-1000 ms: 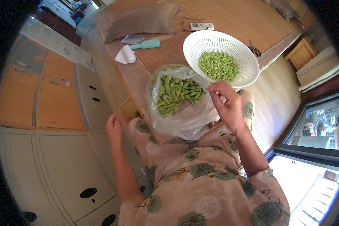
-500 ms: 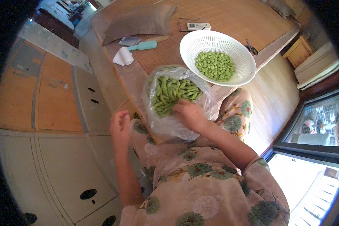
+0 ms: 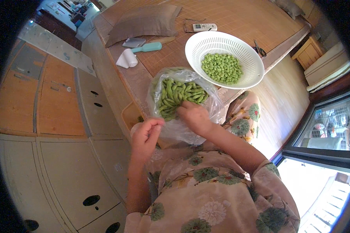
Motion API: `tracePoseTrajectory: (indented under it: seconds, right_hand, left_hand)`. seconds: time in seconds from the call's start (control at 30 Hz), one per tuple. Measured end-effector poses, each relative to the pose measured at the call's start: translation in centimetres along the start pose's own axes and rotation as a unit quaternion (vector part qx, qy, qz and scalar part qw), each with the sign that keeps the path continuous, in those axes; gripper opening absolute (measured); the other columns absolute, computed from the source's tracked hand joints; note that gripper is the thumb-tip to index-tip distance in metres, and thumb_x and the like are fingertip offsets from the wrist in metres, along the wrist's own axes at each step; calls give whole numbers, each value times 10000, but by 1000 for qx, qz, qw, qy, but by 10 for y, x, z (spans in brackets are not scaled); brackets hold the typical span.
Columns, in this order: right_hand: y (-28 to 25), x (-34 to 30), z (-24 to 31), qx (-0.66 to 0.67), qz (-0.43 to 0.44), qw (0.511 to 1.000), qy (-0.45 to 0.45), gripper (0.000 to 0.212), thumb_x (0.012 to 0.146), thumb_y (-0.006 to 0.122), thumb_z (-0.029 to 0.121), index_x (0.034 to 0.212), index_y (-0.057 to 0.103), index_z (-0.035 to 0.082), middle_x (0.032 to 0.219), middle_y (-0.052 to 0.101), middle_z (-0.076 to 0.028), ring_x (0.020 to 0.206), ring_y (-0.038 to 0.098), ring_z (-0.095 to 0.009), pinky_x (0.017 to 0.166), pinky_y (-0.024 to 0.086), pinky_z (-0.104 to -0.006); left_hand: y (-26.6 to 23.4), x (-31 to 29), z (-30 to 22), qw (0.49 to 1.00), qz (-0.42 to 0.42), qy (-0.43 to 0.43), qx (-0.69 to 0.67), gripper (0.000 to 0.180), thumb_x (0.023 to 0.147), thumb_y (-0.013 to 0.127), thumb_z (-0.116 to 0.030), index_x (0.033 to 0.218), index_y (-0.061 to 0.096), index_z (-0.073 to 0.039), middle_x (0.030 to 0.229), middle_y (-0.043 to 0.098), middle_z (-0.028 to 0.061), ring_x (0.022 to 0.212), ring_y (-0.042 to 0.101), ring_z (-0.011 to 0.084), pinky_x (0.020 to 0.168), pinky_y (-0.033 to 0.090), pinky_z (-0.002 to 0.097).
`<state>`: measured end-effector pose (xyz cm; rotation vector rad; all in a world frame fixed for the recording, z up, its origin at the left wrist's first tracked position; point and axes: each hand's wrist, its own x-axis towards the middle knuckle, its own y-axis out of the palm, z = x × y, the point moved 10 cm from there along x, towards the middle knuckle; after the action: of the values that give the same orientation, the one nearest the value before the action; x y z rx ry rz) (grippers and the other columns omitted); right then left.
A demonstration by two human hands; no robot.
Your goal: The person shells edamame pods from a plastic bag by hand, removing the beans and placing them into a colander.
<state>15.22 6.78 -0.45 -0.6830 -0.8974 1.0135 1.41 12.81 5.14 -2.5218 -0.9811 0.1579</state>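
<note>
A clear plastic bag (image 3: 217, 116) full of green soybean pods (image 3: 171, 95) rests at the bed's near edge, by my lap. My right hand (image 3: 194, 118) reaches into the bag at its near right side, fingers curled down on the pods; the fingertips are hidden there. Just left of the bag's near side is my left hand (image 3: 144, 138), its fingers bent in toward the thumb, with nothing visible in it. Behind the bag to the right, a white colander (image 3: 194, 50) holds many shelled green soybeans (image 3: 221, 68).
On the mat-covered bed (image 3: 237, 15) are a grey pillow (image 3: 146, 25), a turquoise-handled brush (image 3: 149, 47), a white roll (image 3: 127, 59), a remote control (image 3: 205, 27) and dark scissors (image 3: 259, 49). A tan container (image 3: 129, 115) sits low by the bed's left edge. Cabinets (image 3: 62, 171) line the left.
My left hand has moved right and slightly nearer me, away from the tan container toward the bag. My right hand stays among the pods, almost still.
</note>
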Motion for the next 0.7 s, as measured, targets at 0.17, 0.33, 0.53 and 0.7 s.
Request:
tracePoseTrajectory:
  seconds: [0.17,0.33,0.53,0.7]
  right_hand:
    - [-2,-6,-9,10,64,998,23,137,770,582,112,894,621,68,911,597,-149,803,652,-332,666,534,-449]
    - [-13,-3,-12,-22,23,999,43,107,760,597,96,854,599,46,852,607,-156,746,659,-337,631,536,-458]
    - [-6,-8,-33,-40,20,993,110,107,779,569,82,877,600,50,874,609,-162,757,660,-342,620,541,-457]
    - [-7,-12,-32,-40,33,995,89,112,790,553,76,887,605,56,882,602,-153,759,655,-346,624,542,-449]
  left_hand:
    - [3,-3,-9,1000,-3,-3,-14,142,931,555,-64,1036,627,1,955,647,26,867,582,87,785,457,233]
    - [11,-4,-2,998,36,-51,-13,168,930,506,-63,1022,630,3,996,661,68,953,603,158,882,455,294]
    - [18,-2,-14,997,39,-58,20,159,920,518,-63,996,640,5,942,672,86,926,620,179,862,466,303]
    - [21,-1,-14,998,35,-50,1,153,915,530,-68,983,644,7,920,675,89,906,627,178,845,475,306]
